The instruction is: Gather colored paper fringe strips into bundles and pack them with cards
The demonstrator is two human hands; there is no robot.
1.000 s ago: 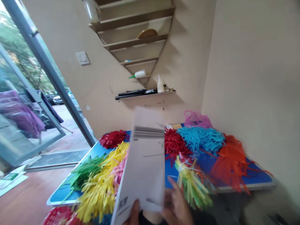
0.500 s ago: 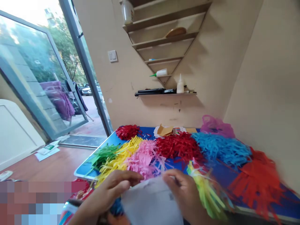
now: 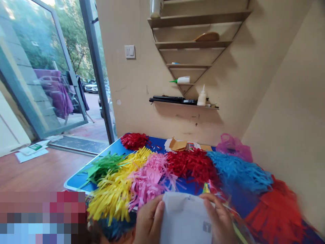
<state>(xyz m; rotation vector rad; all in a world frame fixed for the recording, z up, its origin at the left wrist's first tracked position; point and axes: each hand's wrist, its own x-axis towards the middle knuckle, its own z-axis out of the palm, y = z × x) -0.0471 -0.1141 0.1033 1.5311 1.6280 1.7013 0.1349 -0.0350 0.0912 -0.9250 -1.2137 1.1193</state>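
Gripping a white paper sheet [image 3: 185,217] by its side edges, my left hand [image 3: 148,222] and right hand [image 3: 220,220] hold it (probably to keep it flat) at the near edge of the blue table [image 3: 83,171], below pink paper fringe [image 3: 152,176].
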